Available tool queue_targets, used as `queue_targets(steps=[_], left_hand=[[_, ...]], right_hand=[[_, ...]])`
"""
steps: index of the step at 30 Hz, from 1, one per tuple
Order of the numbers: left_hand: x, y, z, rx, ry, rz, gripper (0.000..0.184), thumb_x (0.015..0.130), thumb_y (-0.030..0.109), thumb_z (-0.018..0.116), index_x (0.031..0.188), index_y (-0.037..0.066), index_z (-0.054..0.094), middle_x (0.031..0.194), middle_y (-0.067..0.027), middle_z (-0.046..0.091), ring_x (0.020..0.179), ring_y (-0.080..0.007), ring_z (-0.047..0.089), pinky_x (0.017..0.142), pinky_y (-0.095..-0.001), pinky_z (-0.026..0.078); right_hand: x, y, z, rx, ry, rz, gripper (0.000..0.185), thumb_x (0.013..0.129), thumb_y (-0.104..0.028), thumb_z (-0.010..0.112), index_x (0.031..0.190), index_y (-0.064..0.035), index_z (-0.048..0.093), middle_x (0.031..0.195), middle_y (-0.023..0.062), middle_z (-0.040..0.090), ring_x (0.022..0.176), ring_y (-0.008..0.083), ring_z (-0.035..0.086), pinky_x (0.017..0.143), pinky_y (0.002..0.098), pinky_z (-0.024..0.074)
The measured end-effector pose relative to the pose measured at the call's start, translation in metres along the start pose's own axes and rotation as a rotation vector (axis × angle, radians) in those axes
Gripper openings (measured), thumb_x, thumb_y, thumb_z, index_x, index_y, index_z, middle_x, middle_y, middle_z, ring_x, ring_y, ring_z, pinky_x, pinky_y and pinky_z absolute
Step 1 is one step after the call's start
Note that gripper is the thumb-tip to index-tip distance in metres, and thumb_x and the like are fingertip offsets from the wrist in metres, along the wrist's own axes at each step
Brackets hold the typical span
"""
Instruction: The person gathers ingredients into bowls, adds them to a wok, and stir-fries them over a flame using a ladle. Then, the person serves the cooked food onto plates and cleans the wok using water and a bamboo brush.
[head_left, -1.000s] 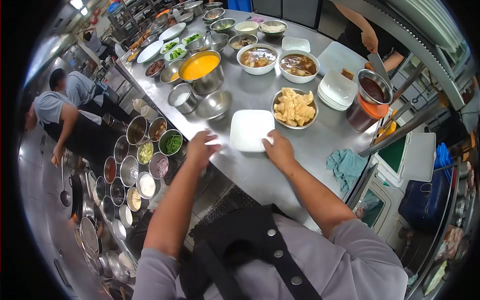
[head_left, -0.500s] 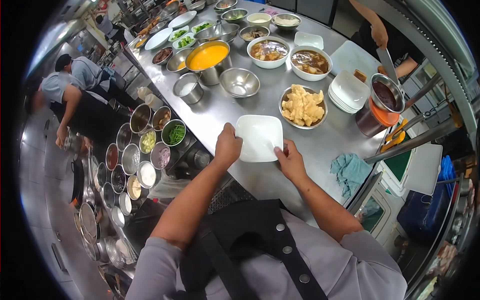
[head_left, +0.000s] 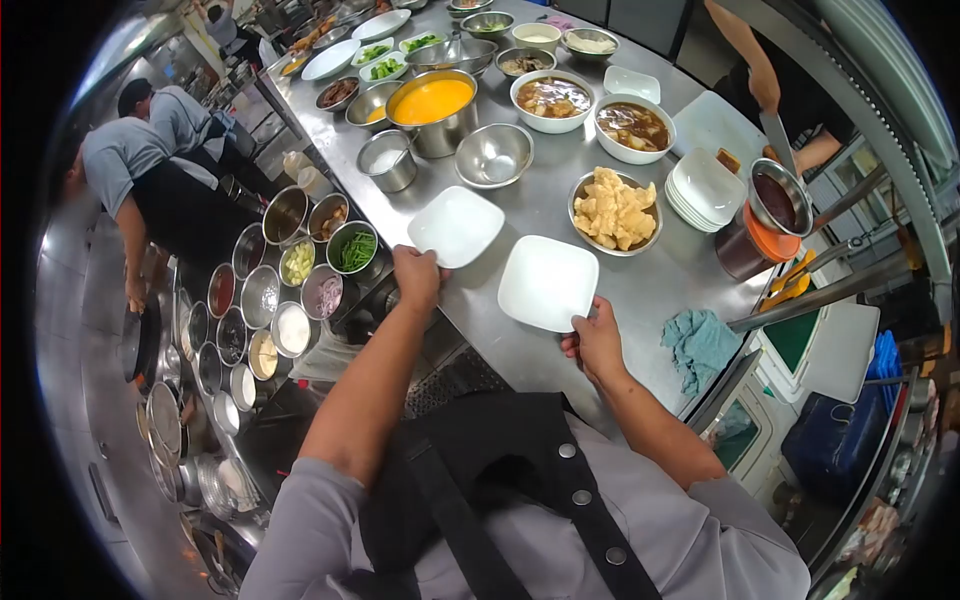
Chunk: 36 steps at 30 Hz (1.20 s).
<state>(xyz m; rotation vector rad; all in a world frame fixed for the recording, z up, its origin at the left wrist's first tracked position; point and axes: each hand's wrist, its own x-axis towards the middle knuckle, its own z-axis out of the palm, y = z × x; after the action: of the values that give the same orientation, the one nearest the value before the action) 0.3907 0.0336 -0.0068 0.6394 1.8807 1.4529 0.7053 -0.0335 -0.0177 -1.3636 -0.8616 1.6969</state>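
My left hand [head_left: 417, 277] grips the lower edge of a white square dish [head_left: 456, 227], held tilted over the steel counter's near edge. A second white square dish [head_left: 548, 283] is pinched at its lower right corner by my right hand [head_left: 596, 340]. Both dishes have nothing in them, and a small gap separates them. Beyond the right one sits a metal bowl of golden fried pieces [head_left: 614, 210]. An empty steel bowl [head_left: 494, 156] lies just past the left dish.
Two white bowls of brown soup [head_left: 634, 130], a pot of orange liquid [head_left: 431, 98] and stacked white dishes [head_left: 706, 187] stand on the counter. A teal cloth [head_left: 702, 348] lies at right. Ingredient tins [head_left: 352, 246] line the left. Across the counter, another person's hand holds a knife [head_left: 778, 140].
What looked like one dish between both hands is now two, drawn apart. My left hand moved left and up with one; my right hand moved slightly right with the other.
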Motion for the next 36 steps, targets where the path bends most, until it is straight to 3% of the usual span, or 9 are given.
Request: queue_targets(steps=[8, 11, 13, 19, 21, 25, 31, 34, 36], left_hand=[[-0.035, 0.004, -0.057, -0.178, -0.473, -0.193, 0.034, 0.103, 0.017, 0.057, 0.132, 0.001, 0.047, 0.119, -0.0150, 0.066, 0.082, -0.0219, 0.070, 0.070, -0.0315, 0.059], [-0.062, -0.048, -0.144, 0.069, -0.510, -0.039, 0.033, 0.100, 0.020, 0.066, 0.125, 0.002, 0.055, 0.100, -0.0091, 0.069, 0.079, -0.0152, 0.068, 0.068, -0.0294, 0.057], [-0.104, -0.083, -0.217, 0.131, -0.437, -0.131, 0.035, 0.099, 0.025, 0.069, 0.123, 0.002, 0.057, 0.096, -0.0074, 0.069, 0.079, -0.0137, 0.066, 0.068, -0.0299, 0.056], [-0.300, -0.202, -0.428, -0.043, 0.255, -0.365, 0.036, 0.097, 0.025, 0.071, 0.123, 0.004, 0.058, 0.096, -0.0044, 0.067, 0.081, -0.0120, 0.066, 0.068, -0.0282, 0.055], [-0.371, -0.219, -0.479, -0.182, 0.518, -0.459, 0.034, 0.095, 0.023, 0.073, 0.121, 0.004, 0.060, 0.095, -0.0045, 0.066, 0.079, -0.0109, 0.065, 0.066, -0.0276, 0.056], [-0.471, -0.221, -0.574, -0.216, 1.001, -0.328, 0.027, 0.095, 0.019, 0.071, 0.116, 0.004, 0.061, 0.084, -0.0026, 0.065, 0.076, -0.0097, 0.063, 0.066, -0.0251, 0.054], [-0.517, -0.151, -0.709, 0.362, 1.496, -0.049, 0.022, 0.092, 0.016, 0.071, 0.108, 0.002, 0.066, 0.092, -0.0104, 0.067, 0.086, -0.0226, 0.065, 0.080, -0.0346, 0.053], [-0.501, -0.122, -0.790, 0.802, 1.500, 0.178, 0.028, 0.091, 0.017, 0.071, 0.113, 0.002, 0.065, 0.114, -0.0154, 0.066, 0.107, -0.0351, 0.063, 0.094, -0.0413, 0.050], [-0.484, -0.114, -0.830, 0.910, 1.489, 0.188, 0.041, 0.089, 0.019, 0.070, 0.126, 0.003, 0.062, 0.133, -0.0169, 0.058, 0.125, -0.0385, 0.052, 0.107, -0.0456, 0.043]], right_hand=[[-0.032, 0.014, 0.025, 0.284, -0.183, 0.159, 0.065, 0.103, -0.015, 0.056, 0.154, -0.0062, 0.017, 0.103, 0.0152, 0.067, 0.085, 0.0218, 0.068, 0.073, 0.0380, 0.0569], [-0.055, 0.030, 0.050, 0.037, -0.485, 0.311, 0.056, 0.103, -0.015, 0.058, 0.153, -0.0060, 0.033, 0.109, 0.0116, 0.069, 0.095, 0.0192, 0.068, 0.084, 0.0344, 0.0547], [-0.047, 0.040, 0.086, -0.689, -0.780, -0.067, 0.041, 0.102, -0.015, 0.061, 0.141, -0.0046, 0.052, 0.112, 0.0089, 0.070, 0.101, 0.0152, 0.067, 0.089, 0.0293, 0.0521], [-0.025, 0.115, 0.251, -0.657, -1.101, 0.238, 0.038, 0.097, -0.011, 0.070, 0.131, -0.0008, 0.057, 0.097, 0.0063, 0.072, 0.085, 0.0130, 0.068, 0.078, 0.0270, 0.0540], [-0.075, 0.113, 0.345, -1.138, -1.277, -0.247, 0.037, 0.096, -0.011, 0.069, 0.129, 0.0011, 0.058, 0.094, 0.0059, 0.071, 0.082, 0.0116, 0.067, 0.075, 0.0269, 0.0528], [-0.239, 0.112, 0.529, -0.787, -1.686, -0.640, 0.041, 0.094, -0.010, 0.070, 0.131, 0.0000, 0.059, 0.096, 0.0072, 0.070, 0.086, 0.0121, 0.065, 0.077, 0.0275, 0.0516], [-0.475, 0.201, 0.727, -0.686, -1.838, -1.673, 0.058, 0.089, -0.022, 0.072, 0.140, -0.0026, 0.052, 0.098, 0.0203, 0.070, 0.093, 0.0391, 0.069, 0.084, 0.0478, 0.0547], [-0.520, 0.304, 0.812, -1.176, -2.054, -1.567, 0.061, 0.091, -0.019, 0.068, 0.145, -0.0030, 0.045, 0.087, 0.0199, 0.069, 0.080, 0.0378, 0.070, 0.074, 0.0457, 0.0559], [-0.564, 0.268, 0.808, -1.215, -2.139, -0.580, 0.060, 0.090, -0.007, 0.061, 0.147, -0.0048, 0.042, 0.075, 0.0087, 0.062, 0.060, 0.0198, 0.061, 0.050, 0.0344, 0.0485]])
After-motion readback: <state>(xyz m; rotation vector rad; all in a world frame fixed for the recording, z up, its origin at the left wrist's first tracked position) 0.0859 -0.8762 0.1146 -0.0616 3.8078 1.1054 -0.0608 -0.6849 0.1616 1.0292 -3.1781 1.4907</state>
